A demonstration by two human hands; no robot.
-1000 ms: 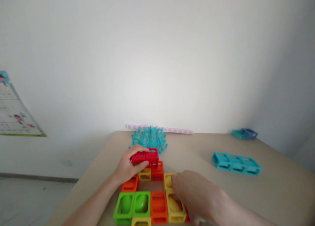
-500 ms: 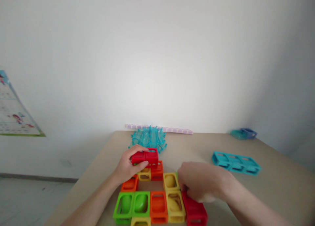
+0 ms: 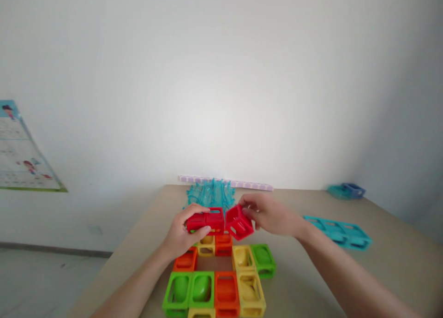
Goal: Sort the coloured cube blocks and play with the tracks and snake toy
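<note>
My left hand point(image 3: 188, 228) is closed around a red block piece point(image 3: 211, 221), held above the far side of a ring of joined blocks. Pinched in my right hand point(image 3: 265, 212) is a single red cube block point(image 3: 238, 223), tilted, close to the right end of the other red piece; I cannot tell whether they touch. Below lie green blocks point(image 3: 201, 288), an orange block point(image 3: 226, 290), yellow blocks point(image 3: 249, 290) and a further green block point(image 3: 263, 260) at the right. Some have rounded inserts inside.
Behind my hands stands a pile of clear teal track pieces point(image 3: 211, 193), with a purple-and-white strip point(image 3: 252, 185) along the wall. To the right lies a joined teal block row point(image 3: 341, 232). A dark blue block point(image 3: 353, 190) sits at the far right.
My right hand has lifted from the right side of the ring and moved up and left, carrying a red block. The green block there is now uncovered. My left hand has barely moved.
</note>
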